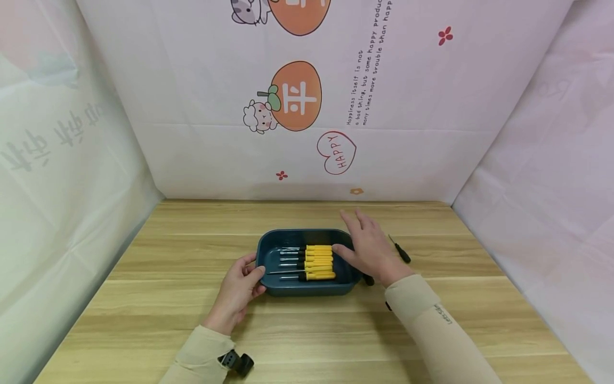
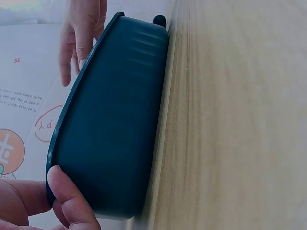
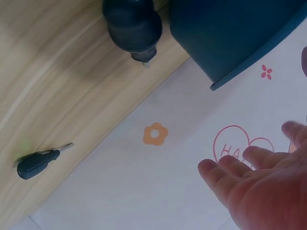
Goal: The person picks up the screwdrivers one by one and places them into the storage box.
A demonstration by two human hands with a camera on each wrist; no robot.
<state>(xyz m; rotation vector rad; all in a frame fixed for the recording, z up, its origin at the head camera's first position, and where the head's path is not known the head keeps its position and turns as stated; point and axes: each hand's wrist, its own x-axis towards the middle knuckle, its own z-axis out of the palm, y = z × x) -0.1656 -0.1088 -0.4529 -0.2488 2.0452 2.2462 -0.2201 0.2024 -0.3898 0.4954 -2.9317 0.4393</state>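
Observation:
A dark blue tray [image 1: 307,290] sits on the table, with several yellow-handled screwdrivers [image 1: 318,261] lying side by side in it, handles to the right. My left hand [image 1: 238,288] holds the tray's left end, thumb at the rim and fingers along the outside wall. Over the tray's right end is my right hand [image 1: 371,248], fingers spread and holding nothing, its thumb overlapping the handle ends in the head view. Close beside the tray's right end lies a black-handled screwdriver [image 3: 133,28], partly hidden by that hand in the head view.
Farther right on the wooden table [image 1: 192,256] lies another black-handled screwdriver [image 1: 402,253], its tip pointing away. A small dark object [image 1: 388,305] peeks out beside the right sleeve. Printed white sheets [image 1: 408,160] stand behind and along both sides.

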